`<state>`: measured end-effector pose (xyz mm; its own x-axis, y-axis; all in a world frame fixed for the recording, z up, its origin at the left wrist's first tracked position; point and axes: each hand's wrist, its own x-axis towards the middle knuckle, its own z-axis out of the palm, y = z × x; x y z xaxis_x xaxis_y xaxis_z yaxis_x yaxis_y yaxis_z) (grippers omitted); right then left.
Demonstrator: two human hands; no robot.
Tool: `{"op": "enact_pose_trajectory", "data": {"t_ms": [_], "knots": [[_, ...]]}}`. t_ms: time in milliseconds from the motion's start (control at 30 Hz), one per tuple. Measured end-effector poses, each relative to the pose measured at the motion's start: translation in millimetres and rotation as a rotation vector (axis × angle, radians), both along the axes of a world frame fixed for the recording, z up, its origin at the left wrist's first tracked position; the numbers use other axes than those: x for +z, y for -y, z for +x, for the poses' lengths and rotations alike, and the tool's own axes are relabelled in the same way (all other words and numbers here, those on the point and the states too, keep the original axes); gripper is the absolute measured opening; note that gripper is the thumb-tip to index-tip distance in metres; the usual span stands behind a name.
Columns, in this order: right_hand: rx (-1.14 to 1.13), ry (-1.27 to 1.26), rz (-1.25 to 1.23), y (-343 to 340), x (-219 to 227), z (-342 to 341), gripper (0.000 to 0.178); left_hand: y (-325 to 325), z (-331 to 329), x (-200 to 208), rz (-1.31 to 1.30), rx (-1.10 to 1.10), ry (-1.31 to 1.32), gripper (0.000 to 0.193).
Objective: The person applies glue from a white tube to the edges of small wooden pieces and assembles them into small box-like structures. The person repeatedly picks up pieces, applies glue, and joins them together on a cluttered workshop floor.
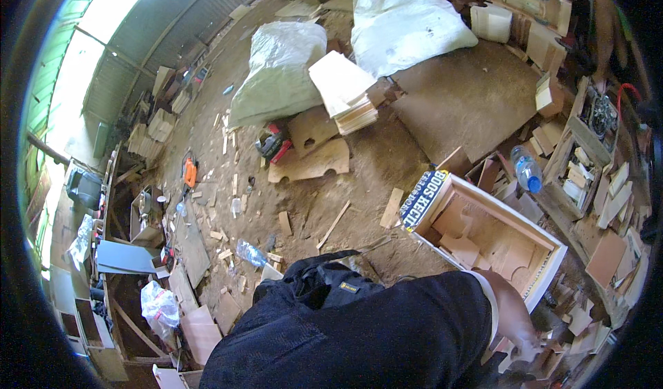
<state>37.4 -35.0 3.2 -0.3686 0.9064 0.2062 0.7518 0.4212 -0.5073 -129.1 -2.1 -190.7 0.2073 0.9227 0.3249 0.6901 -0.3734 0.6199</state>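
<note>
My right arm in a dark sleeve reaches to the lower right. My right hand (523,344) is down among cut wood scraps (581,318), beside the near corner of a shallow box (552,251) with pale edges and a printed side. Several thin brown board pieces (461,248) lie inside that box. The fingers are small and mixed in with the scraps, so I cannot make out what they touch or hold. My left hand is out of the picture.
White sacks (286,64) and a stack of pale boards (343,85) stand ahead. A red-and-black power tool (276,145), an orange tool (189,172) and offcuts lie on the dirt floor. A plastic bottle (527,171) lies beyond the box. Blurred bare limbs (603,36) show at the far right.
</note>
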Motion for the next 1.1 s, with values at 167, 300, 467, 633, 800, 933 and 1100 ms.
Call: {"op": "enact_pose_trajectory", "data": {"t_ms": [167, 300, 467, 633, 800, 933, 1100], "knots": [[-0.081, -0.017, -0.010, -3, -2, 7, 0.022, 0, 13, -13, -0.011, -0.068, -0.059, 0.077], [-0.136, -0.012, -0.010, -1, -1, 25, 0.021, 6, 24, -18, -0.021, -0.107, -0.080, 0.073], [-0.210, -0.026, -0.018, 5, -3, 66, 0.020, 7, 51, -33, -0.029, -0.159, -0.125, 0.068], [-0.374, -0.036, -0.034, 34, 3, 129, 0.019, 36, 67, -49, -0.040, -0.186, -0.238, 0.064], [-0.525, -0.323, -0.102, 64, 4, 164, 0.018, 60, 28, -31, -0.133, -0.158, -0.387, 0.059], [-0.643, -0.422, -0.239, 94, 18, 162, 0.029, 30, -4, 19, -0.702, -0.224, 0.646, 0.086], [-0.751, -0.663, -0.165, 108, 38, 143, 0.032, 17, -31, 87, -1.413, -0.181, 1.530, 0.066]]}}
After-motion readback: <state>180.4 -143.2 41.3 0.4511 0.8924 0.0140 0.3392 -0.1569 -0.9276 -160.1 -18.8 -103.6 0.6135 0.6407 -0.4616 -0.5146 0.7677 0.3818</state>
